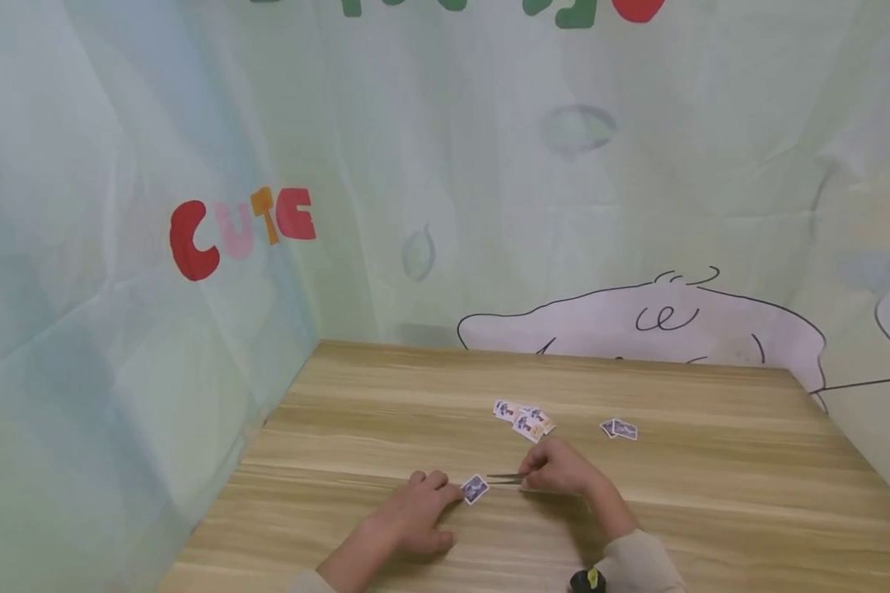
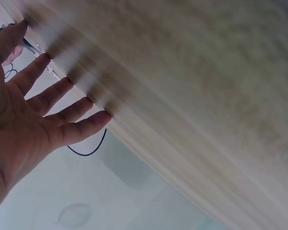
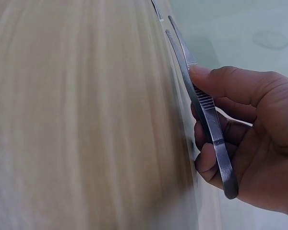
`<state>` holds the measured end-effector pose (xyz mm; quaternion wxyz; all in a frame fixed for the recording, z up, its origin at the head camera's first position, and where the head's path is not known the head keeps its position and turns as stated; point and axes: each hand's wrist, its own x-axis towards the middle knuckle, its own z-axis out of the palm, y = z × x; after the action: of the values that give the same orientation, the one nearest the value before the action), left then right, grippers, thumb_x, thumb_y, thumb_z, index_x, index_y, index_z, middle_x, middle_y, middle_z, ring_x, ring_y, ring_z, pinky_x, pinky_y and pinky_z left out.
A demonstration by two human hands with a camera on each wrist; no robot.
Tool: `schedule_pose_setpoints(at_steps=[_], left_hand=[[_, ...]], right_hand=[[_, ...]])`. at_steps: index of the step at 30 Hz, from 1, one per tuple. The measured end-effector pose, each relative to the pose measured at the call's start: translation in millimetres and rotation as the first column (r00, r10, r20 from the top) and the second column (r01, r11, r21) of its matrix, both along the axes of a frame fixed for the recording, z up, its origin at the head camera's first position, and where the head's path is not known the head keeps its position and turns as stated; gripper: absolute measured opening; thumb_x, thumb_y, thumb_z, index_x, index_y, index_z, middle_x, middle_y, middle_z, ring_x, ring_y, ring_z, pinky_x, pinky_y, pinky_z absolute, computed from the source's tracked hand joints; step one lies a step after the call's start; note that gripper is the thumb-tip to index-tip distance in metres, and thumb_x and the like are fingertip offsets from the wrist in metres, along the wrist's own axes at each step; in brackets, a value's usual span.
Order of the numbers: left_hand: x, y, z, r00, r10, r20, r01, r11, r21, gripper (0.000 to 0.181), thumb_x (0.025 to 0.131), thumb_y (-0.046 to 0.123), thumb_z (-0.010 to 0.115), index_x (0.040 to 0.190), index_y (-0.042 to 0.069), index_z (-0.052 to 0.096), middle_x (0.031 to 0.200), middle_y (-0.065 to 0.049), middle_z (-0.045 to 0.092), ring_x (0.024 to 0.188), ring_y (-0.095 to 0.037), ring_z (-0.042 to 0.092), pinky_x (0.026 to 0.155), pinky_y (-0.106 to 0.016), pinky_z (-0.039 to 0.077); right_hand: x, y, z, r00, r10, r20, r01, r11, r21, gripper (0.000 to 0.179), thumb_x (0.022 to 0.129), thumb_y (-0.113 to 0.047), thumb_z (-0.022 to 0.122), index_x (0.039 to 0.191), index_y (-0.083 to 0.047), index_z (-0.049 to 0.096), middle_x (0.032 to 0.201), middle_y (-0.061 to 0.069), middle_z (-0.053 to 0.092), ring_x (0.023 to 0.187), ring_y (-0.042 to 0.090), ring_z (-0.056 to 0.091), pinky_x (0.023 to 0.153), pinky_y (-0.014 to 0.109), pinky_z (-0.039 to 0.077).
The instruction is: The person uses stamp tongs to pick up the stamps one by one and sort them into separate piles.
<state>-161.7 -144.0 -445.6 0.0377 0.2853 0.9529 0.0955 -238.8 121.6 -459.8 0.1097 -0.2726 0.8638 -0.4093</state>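
Observation:
My right hand (image 1: 558,467) pinches a pair of metal tweezers (image 3: 204,103) between thumb and fingers, low over the table. The two tips of the tweezers stand apart and point left, just short of a small dark-backed card (image 1: 475,489) with a white border. Flat on the tabletop rests my left hand (image 1: 418,512), its fingers stretched out and the fingertips touching the wood. One of its fingers reaches the card's left corner; whether it presses on the card I cannot tell. In the left wrist view the fingers of the left hand (image 2: 36,110) are spread.
Beyond the hands, several small picture cards (image 1: 528,423) lie overlapping on the wooden table (image 1: 371,395). To their right lie two dark-backed cards (image 1: 624,429), partly overlapping. A printed cloth backdrop (image 1: 489,214) hangs behind and to the left. A black device (image 1: 587,581) sits by the right sleeve.

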Motion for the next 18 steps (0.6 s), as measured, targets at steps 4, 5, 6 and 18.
schedule_pose_setpoints(at_steps=[4,5,6,18], left_hand=[[-0.6,-2.1,-1.5,1.0,-0.002,0.004,0.002,1.0,0.004,0.056,0.073,0.036,0.07,0.125,0.019,0.058,0.113,-0.004,0.052,0.094,-0.02,0.047,0.072,-0.035,0.046],[-0.8,-2.1,-1.5,1.0,-0.003,0.007,0.003,1.0,0.006,0.056,0.073,0.036,0.07,0.125,0.019,0.058,0.113,-0.004,0.052,0.094,-0.02,0.047,0.072,-0.035,0.046],[-0.8,-2.0,-1.5,1.0,-0.003,0.012,0.003,1.0,0.01,0.057,0.073,0.036,0.071,0.125,0.019,0.058,0.113,-0.004,0.051,0.094,-0.02,0.047,0.072,-0.035,0.046],[-0.4,-1.2,0.4,1.0,0.004,0.03,-0.004,1.0,0.003,0.059,0.074,0.038,0.071,0.127,0.016,0.057,0.115,-0.005,0.051,0.095,-0.02,0.046,0.073,-0.034,0.046]], right_hand=[[-1.1,-4.4,-0.3,1.0,0.017,-0.006,-0.017,1.0,0.014,0.008,0.071,-0.003,0.073,0.079,-0.005,0.07,0.07,-0.005,0.065,0.064,0.011,0.055,0.063,0.029,0.046],[-1.1,-5.2,-0.1,1.0,0.021,-0.005,-0.021,1.0,0.017,0.008,0.071,-0.003,0.073,0.078,-0.005,0.07,0.07,-0.005,0.065,0.064,0.011,0.055,0.063,0.029,0.046],[-1.1,-5.9,0.1,1.0,0.026,-0.003,-0.025,1.0,0.017,0.008,0.071,-0.003,0.073,0.078,-0.006,0.07,0.07,-0.005,0.065,0.063,0.011,0.055,0.062,0.028,0.046],[1.1,-10.8,3.6,0.997,0.069,0.023,-0.069,0.998,0.003,0.005,0.074,-0.002,0.07,0.079,-0.004,0.069,0.069,-0.004,0.064,0.06,0.009,0.053,0.058,0.025,0.045]])
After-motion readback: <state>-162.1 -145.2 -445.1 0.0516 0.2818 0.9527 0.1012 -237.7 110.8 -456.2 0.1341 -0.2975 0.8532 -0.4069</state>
